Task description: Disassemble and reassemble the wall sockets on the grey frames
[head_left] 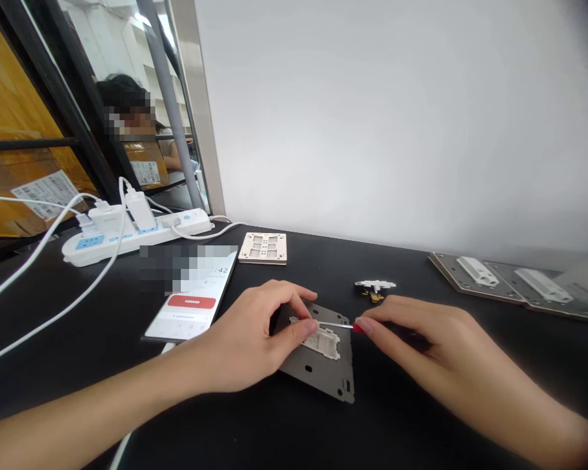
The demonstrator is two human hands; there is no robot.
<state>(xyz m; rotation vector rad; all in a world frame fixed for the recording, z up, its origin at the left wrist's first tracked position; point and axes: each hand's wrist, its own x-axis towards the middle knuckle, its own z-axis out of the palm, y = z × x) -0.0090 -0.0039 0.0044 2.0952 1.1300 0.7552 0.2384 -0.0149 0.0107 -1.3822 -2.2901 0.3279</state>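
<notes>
A grey metal switch plate (306, 373) lies tilted near the table's middle, with a white plastic insert (329, 344) in its centre. My left hand (259, 329) is closed on the plate, its thumb over the insert and its fingers toward the far edge. Part of the insert is hidden under that thumb. In my right hand (421, 339) a thin screwdriver (340, 326) is pinched by its red handle. Its metal shaft points left across the insert to my left thumb, where the tip is hidden. Small white plastic pieces (375, 284) and brass contacts (373, 297) lie just beyond my right fingers.
A phone (198, 310) and a white power strip (176, 228) with plugs and cables occupy the left. A cream square frame (263, 248) lies at the back. Two more grey plates (507, 281) with white inserts lie far right. A person (137, 124) appears behind the shelf.
</notes>
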